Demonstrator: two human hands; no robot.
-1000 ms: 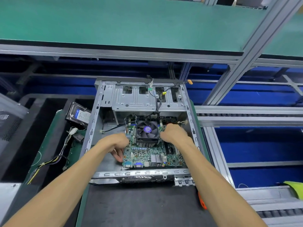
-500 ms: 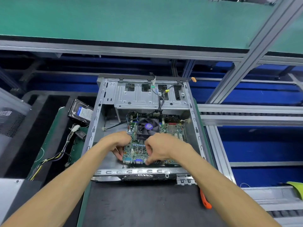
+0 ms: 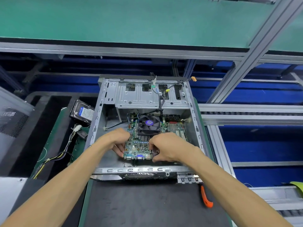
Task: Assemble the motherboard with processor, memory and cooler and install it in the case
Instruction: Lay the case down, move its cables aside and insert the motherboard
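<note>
- Grey metal case [image 3: 105, 102] lies open on its side in the middle of the frame, on a dark mat [image 3: 139, 203]
- Green motherboard [image 3: 139, 147] sits inside the case, low on its floor, its row of ports facing the near wall of the case
- Black cooler [image 3: 148, 125] with a fan and a purple centre label is mounted on the board, just above the two hands
- Left hand [image 3: 117, 139] curls its fingers round the left edge of the motherboard, near the lower left corner
- Right hand [image 3: 167, 147] grips the board's lower right part, fingers bent round the metal port block there
- Loose cables [image 3: 159, 102] with yellow, green and orange plugs hang over the drive bay in the upper part of the case
- Hard drive [image 3: 82, 112] lies left of the case, above a bundle of wires [image 3: 65, 149]
- Orange handle of a tool [image 3: 205, 198] shows at the lower right, beside the right forearm
</note>
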